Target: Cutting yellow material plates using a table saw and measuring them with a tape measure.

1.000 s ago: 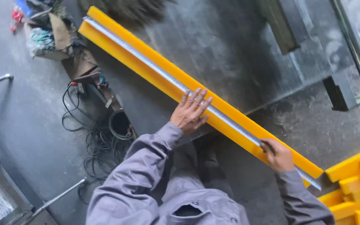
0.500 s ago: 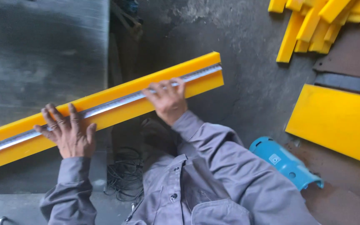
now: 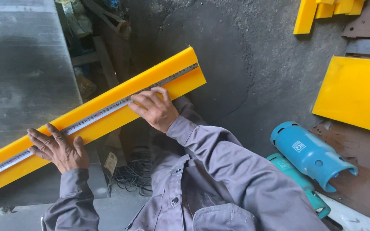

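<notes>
A long yellow plastic strip (image 3: 108,109) runs diagonally from the lower left to the upper middle, resting partly on a grey metal table (image 3: 18,77). A steel ruler (image 3: 108,110) lies along its middle. My left hand (image 3: 58,147) presses flat on the strip's lower edge near the left, fingers spread. My right hand (image 3: 155,109) lies on the strip further right, its fingertips on the ruler. Neither hand wraps around anything. Grey sleeves cover both arms.
A blue gas cylinder (image 3: 311,154) and a teal one (image 3: 300,184) lie on the concrete floor at the right. A yellow sheet (image 3: 356,92) and yellow strips (image 3: 322,10) lie beyond. Black cables (image 3: 131,175) coil below the strip. Clutter sits at the top (image 3: 103,25).
The view has swung from the strip's right end to its other end. Both hands stay pressed on the strip and ruler; the right hand has spread flatter over the ruler.
</notes>
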